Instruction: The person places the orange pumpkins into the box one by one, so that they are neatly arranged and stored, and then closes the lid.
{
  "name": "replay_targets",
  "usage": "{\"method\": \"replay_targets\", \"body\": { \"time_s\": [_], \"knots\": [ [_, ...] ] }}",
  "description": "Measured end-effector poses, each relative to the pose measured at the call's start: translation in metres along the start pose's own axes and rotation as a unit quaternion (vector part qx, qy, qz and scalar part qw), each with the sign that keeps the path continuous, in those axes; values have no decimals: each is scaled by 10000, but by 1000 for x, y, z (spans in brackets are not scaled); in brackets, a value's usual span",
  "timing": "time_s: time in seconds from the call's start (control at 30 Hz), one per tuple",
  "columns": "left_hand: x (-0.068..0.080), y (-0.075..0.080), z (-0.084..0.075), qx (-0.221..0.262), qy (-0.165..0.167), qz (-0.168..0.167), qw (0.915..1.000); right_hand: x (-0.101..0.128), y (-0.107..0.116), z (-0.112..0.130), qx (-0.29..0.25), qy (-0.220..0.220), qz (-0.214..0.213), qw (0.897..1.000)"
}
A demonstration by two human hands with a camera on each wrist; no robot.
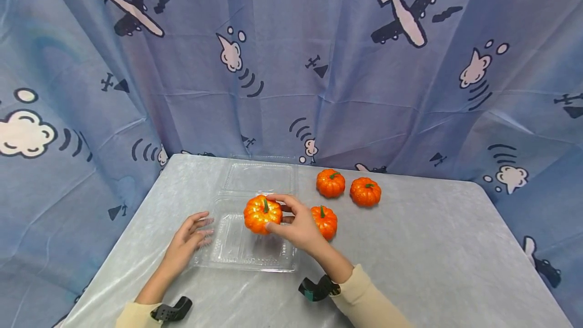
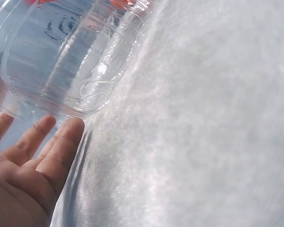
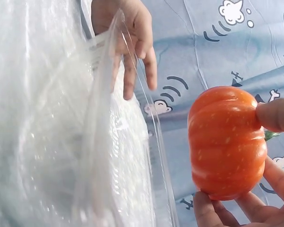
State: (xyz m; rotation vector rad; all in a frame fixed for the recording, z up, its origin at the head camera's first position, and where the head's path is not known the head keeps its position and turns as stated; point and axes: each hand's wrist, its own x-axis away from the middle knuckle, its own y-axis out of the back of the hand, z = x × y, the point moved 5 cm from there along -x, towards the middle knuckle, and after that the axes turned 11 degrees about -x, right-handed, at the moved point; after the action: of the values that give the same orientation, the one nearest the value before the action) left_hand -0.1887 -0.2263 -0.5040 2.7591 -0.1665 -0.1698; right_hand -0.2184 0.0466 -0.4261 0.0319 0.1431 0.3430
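The open container (image 1: pixel 255 247) is clear, glossy plastic with moulded ridges that catch the light. The pumpkin (image 1: pixel 262 213) has a ribbed, slightly shiny orange skin. The counter (image 1: pixel 432 257) wears a pale, softly sheened cloth, and the backdrop (image 1: pixel 319 65) is matt printed fabric.

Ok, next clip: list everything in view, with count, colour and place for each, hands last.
held pumpkin: one, orange with green stem, above the clamshell container
loose pumpkins: three, orange, on the table right of the container
clamshell container: one, clear plastic, open, mid-table
table: one, pale grey cover
backdrop: one, blue cloth with planes and clouds, behind the table
wrist mounts: two, black, at the cream sleeves
left hand: fingers straight, at the container's left edge
right hand: grips the held pumpkin
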Motion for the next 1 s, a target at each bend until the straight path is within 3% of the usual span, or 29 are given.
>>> {"method": "replay_targets", "body": {
  "time_s": [0.3,0.57,1.0],
  "knots": [
    [0,-1,-1,-32,71,-57,10000,-2,-23,-5,-44,20,96,9999],
    [-1,-1,0,114,44,-19,9999,-3,-44,-9,420,128,265,9987],
    [-1,-1,2,209,-44,86,9997,-4,-71,-22,1087,-226,431,9929]
  ]
}}
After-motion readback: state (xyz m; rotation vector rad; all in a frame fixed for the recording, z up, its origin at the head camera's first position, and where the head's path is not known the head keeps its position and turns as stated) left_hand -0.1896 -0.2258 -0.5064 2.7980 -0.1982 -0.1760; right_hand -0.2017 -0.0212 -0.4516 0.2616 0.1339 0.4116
